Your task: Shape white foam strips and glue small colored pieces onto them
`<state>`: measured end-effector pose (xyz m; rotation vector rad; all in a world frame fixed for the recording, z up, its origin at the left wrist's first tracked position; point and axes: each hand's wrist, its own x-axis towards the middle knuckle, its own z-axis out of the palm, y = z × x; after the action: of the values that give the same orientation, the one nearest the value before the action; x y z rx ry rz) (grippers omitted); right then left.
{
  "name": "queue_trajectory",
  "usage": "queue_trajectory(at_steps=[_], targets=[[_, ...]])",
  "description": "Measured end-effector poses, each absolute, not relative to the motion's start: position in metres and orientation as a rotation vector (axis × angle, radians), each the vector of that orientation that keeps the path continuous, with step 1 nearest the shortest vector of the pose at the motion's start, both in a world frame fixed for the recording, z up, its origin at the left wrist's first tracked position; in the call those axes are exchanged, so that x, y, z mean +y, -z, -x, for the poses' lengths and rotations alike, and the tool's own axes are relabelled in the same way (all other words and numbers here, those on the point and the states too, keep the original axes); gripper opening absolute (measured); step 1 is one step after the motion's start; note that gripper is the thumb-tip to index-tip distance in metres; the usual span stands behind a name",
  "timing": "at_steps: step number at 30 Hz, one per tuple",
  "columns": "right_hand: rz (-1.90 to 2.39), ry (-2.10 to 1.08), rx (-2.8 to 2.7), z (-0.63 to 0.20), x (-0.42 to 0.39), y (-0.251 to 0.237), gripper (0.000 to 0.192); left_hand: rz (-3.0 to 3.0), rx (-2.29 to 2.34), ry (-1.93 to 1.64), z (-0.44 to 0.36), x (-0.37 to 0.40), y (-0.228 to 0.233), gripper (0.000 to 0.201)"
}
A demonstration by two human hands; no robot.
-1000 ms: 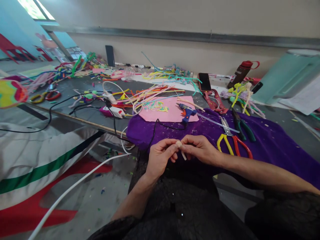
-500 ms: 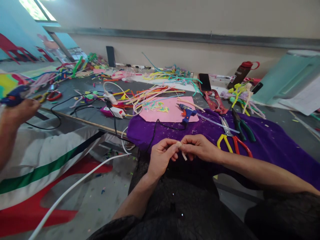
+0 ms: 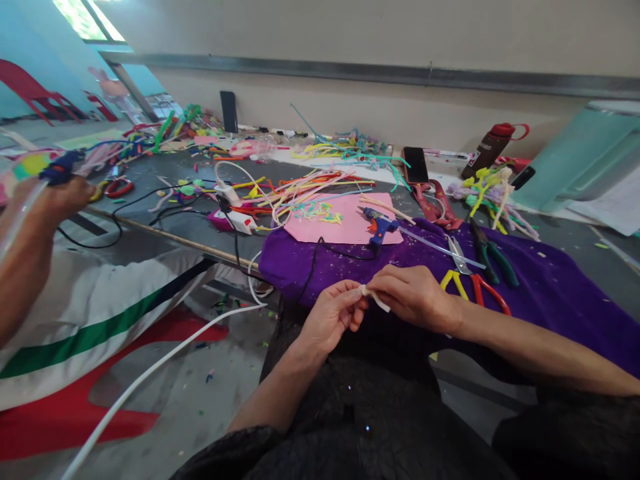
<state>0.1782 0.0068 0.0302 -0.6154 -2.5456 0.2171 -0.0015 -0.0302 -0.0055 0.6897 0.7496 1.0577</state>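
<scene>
grey table (image 3: pixel 175 163), purple cloth (image 3: pixel 425 257) on it, pale strip (image 3: pixel 381 304) in both hands
a pink sheet (image 3: pixel 320 233) lies at the cloth's far edge. the right hand (image 3: pixel 417 300) and left hand (image 3: pixel 330 319) meet by its near edge, fingertips of both pinched closed. a blue glue gun (image 3: pixel 379 228) rests on the sheet beyond them. the strip is caught between those fingertips, one end slanting down beneath the right fingers.

a red chair (image 3: pixel 21 81) stands near a blue wall (image 3: pixel 33 33) and bright window (image 3: pixel 80 19).
</scene>
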Motion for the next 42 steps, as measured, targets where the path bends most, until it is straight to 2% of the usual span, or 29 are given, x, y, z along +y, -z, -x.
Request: queue_trajectory(at_steps=[5,11,23,33,42], targets=[[0.501,-0.328,-2.564,-0.181,0.011,-0.036,0.018,-0.833,0.800,-0.900,0.012,-0.029,0.003,0.020],[0.428,-0.248,-2.663,-0.181,0.012,-0.033,0.017,-0.974,0.840,-0.814,0.017,-0.032,0.004,0.022],[0.427,-0.068,-2.713,-0.179,0.010,-0.032,0.016,-1.143,0.999,-0.937,0.010,-0.038,0.000,0.022],[0.281,0.138,-2.619,-0.179,0.011,-0.030,0.017,-1.048,0.865,-0.844,0.020,-0.035,0.002,0.022],[0.267,0.119,-2.591,-0.176,0.002,-0.037,0.013,-0.958,0.773,-0.845,0.020,-0.036,0.005,0.023]])
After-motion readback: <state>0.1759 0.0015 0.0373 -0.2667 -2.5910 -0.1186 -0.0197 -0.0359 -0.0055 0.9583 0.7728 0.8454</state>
